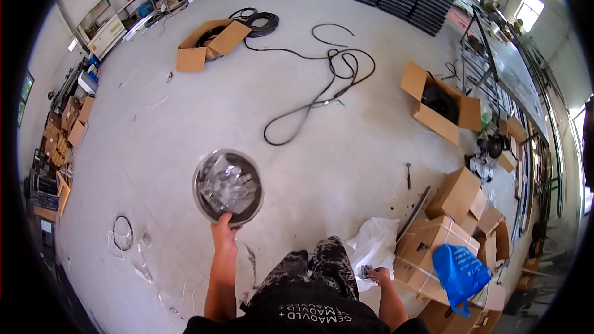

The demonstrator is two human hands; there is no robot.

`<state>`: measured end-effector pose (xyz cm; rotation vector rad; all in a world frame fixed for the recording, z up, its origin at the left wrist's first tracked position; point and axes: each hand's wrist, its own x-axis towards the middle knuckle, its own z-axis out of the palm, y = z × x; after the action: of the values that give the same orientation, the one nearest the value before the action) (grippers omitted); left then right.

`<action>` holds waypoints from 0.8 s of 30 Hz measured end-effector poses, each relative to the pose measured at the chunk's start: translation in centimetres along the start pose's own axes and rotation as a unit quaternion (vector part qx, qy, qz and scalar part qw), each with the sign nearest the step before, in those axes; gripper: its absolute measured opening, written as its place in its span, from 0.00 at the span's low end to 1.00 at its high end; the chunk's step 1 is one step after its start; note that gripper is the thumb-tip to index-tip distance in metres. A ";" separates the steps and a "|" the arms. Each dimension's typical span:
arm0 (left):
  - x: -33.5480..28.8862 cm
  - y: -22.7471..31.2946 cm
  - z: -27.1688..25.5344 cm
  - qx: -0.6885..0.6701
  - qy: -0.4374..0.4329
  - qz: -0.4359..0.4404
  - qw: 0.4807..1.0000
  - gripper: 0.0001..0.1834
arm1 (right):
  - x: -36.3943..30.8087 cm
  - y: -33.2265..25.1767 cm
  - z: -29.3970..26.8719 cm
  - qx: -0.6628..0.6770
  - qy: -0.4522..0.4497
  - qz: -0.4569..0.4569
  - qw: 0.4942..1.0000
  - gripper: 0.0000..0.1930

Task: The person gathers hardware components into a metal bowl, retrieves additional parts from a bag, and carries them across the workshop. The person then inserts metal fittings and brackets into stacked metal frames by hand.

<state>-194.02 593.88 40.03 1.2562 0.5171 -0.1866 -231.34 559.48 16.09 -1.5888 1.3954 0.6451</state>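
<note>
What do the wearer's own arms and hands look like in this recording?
The left hand and right hand are bare, without visible gloves or watches. Both forearms show uncovered up to a black top with pale lettering. No cables or markings can be made out on them.

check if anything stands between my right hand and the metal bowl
In this view, the patterned right trouser leg and part of the white bag lie between the right hand and the metal bowl; whether they truly block it is unclear.
</note>
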 end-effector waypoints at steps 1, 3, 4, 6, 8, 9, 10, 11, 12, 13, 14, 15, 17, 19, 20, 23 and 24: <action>0.9 -0.2 -0.2 -0.039 0.040 0.002 0.998 0.13 | 0.5 -2.2 -0.4 -0.013 0.003 -0.008 1.000 0.17; 3.2 -1.5 -1.1 -0.074 0.051 -0.028 0.996 0.14 | 3.4 -5.7 -0.2 -0.024 0.000 -0.023 0.999 0.17; 4.8 -2.4 -1.4 -0.093 0.063 -0.048 0.992 0.15 | 5.3 -6.4 -0.1 -0.021 -0.023 -0.007 0.999 0.18; 6.9 -1.4 1.2 -0.073 0.020 -0.102 0.992 0.14 | 10.1 -7.6 0.9 -0.050 -0.051 0.018 0.997 0.18; 9.0 -0.6 5.6 -0.052 -0.013 -0.132 0.990 0.13 | 11.7 -11.7 0.2 -0.055 -0.050 0.060 0.995 0.17; 10.3 -0.5 7.9 -0.038 -0.022 -0.142 0.989 0.12 | 14.2 -12.3 0.6 -0.043 -0.048 0.060 0.996 0.17; 12.3 -0.7 10.2 -0.035 -0.040 -0.170 0.984 0.11 | 16.8 -13.1 0.4 -0.161 -0.097 0.044 0.981 0.20; 14.3 -0.5 12.1 -0.034 -0.079 -0.186 0.979 0.11 | 19.0 -14.8 0.6 -0.264 -0.143 0.035 0.953 0.25; 16.1 -0.4 14.4 -0.027 -0.080 -0.213 0.973 0.12 | 22.5 -17.6 -0.5 -0.463 -0.211 -0.089 0.856 0.26; 18.2 0.4 15.5 -0.071 -0.109 -0.252 0.959 0.10 | 23.9 -20.7 -0.3 -0.401 -0.213 -0.082 0.887 0.24; 20.0 2.0 16.8 -0.074 -0.095 -0.274 0.954 0.09 | 25.2 -25.9 -0.1 -0.480 -0.162 -0.133 0.852 0.23; 19.0 3.7 18.2 0.012 -0.160 -0.147 0.976 0.13 | 25.0 -30.7 -0.8 -0.307 -0.100 -0.023 0.946 0.21; 21.7 7.0 22.5 -0.122 -0.114 -0.245 0.955 0.11 | 26.7 -40.8 -3.6 -0.239 -0.116 -0.013 0.964 0.20; 24.8 7.1 25.8 -0.018 -0.177 -0.085 0.980 0.11 | 28.7 -48.4 -6.1 -0.175 -0.060 -0.031 0.982 0.17; 27.4 8.2 27.6 -0.047 -0.128 -0.161 0.977 0.11 | 28.9 -52.5 -7.2 -0.158 -0.025 -0.049 0.986 0.16; 33.8 10.4 31.1 -0.074 -0.059 -0.229 0.969 0.11 | 27.9 -65.1 -9.7 -0.153 0.052 -0.138 0.977 0.13; 35.8 11.0 32.9 -0.052 -0.054 -0.230 0.970 0.11 | 30.8 -67.8 -10.0 -0.114 0.027 -0.142 0.983 0.14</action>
<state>-149.40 571.54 39.65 1.0020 0.7102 -0.6077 -161.08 533.02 13.95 -1.9565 1.1322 0.6096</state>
